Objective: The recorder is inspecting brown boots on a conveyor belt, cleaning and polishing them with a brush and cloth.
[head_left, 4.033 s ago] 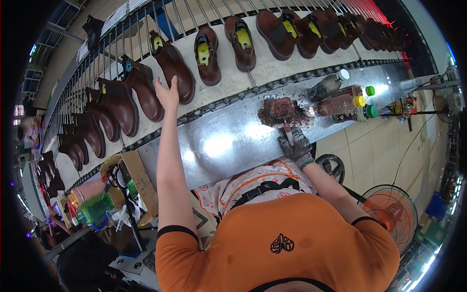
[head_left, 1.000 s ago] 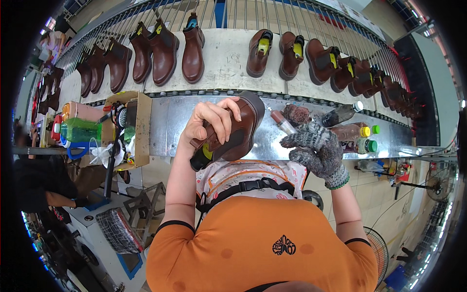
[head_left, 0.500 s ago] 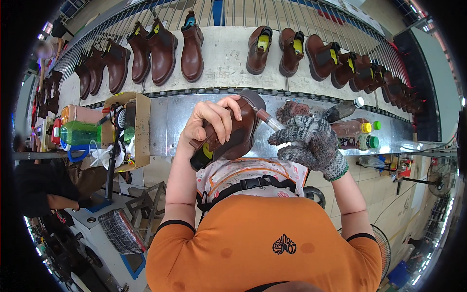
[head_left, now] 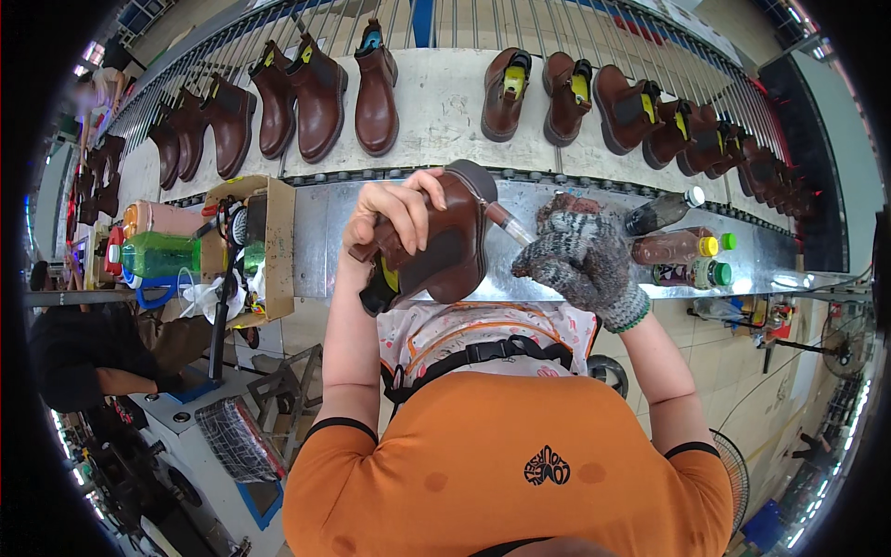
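My bare left hand (head_left: 394, 218) is closed round a brown ankle boot (head_left: 459, 209), which it holds tilted, sole to the right, above the metal bench edge. Dark elastic shows on the boot's side and a yellow-green lining at its opening. My right hand (head_left: 580, 265), in a grey knitted glove stained brown, grips a slim, clear-barrelled applicator (head_left: 510, 225) with a brown end. Its tip meets the boot near the edge where sole and upper join. Behind the glove lies a brown-stained rag (head_left: 566, 202), partly hidden.
Brown boots (head_left: 376, 102) stand in a row along the conveyor (head_left: 432, 111) beyond the bench. Several bottles (head_left: 673, 246) lie at the right. At the left are a cardboard box (head_left: 278, 241) and a green bottle (head_left: 162, 252). Another person's arm (head_left: 130, 381) shows at lower left.
The boot has turned slightly in my left hand and shifted a little left. My gloved fingers have curled in more, and the applicator's tip has moved lower along the sole edge.
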Tool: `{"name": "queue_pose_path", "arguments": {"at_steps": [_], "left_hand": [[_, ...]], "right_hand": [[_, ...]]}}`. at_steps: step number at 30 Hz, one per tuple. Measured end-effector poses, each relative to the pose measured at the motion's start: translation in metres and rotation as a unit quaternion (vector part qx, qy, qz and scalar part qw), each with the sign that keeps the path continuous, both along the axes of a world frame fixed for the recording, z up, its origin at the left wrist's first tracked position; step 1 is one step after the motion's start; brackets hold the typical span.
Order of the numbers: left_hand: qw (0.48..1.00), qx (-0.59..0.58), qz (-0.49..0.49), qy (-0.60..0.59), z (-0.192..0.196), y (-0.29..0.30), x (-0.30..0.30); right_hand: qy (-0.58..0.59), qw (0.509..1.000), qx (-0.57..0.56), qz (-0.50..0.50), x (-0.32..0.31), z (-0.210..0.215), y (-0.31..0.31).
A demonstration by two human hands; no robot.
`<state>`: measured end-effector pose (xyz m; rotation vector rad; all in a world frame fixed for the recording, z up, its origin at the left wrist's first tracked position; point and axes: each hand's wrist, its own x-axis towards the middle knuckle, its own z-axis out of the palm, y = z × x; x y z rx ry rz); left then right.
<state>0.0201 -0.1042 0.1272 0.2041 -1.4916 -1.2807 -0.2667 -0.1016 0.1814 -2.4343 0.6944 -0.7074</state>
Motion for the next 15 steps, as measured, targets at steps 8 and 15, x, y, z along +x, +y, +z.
{"name": "queue_pose_path", "arguments": {"at_steps": [8, 15], "left_hand": [[0.995, 0.027, 0.059, 0.08, -0.033, -0.007, 0.047], [0.975, 0.114, 0.11, 0.154, -0.057, -0.005, 0.078]], "right_hand": [[-0.029, 0.999, 0.01, -0.027, 0.035, -0.071, 0.002], [0.04, 0.999, 0.022, 0.002, 0.047, -0.103, -0.007]]}}
